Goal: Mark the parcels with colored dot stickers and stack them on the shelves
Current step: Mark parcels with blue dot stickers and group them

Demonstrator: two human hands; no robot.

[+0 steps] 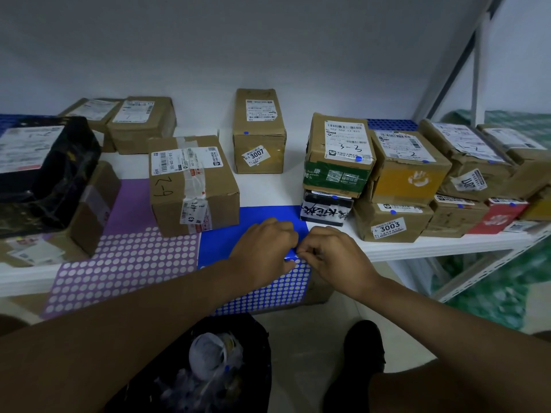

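Note:
A blue dot-sticker sheet lies over the front edge of the white shelf. My left hand and my right hand meet at its right side; both pinch a curled-up bit of the blue sheet between their fingertips. To its left lies a purple dot-sticker sheet. A taped cardboard parcel marked "Z-9" stands just behind the sheets. An upright parcel labelled 3007 carries a blue dot. Stacked parcels at the right, among them one labelled 3003, carry blue dots too.
A black-wrapped parcel sits on cardboard boxes at the left. More boxes stand at the back left. A black bin bag with waste is on the floor below the shelf edge, next to my shoe. A shelf upright rises at the right.

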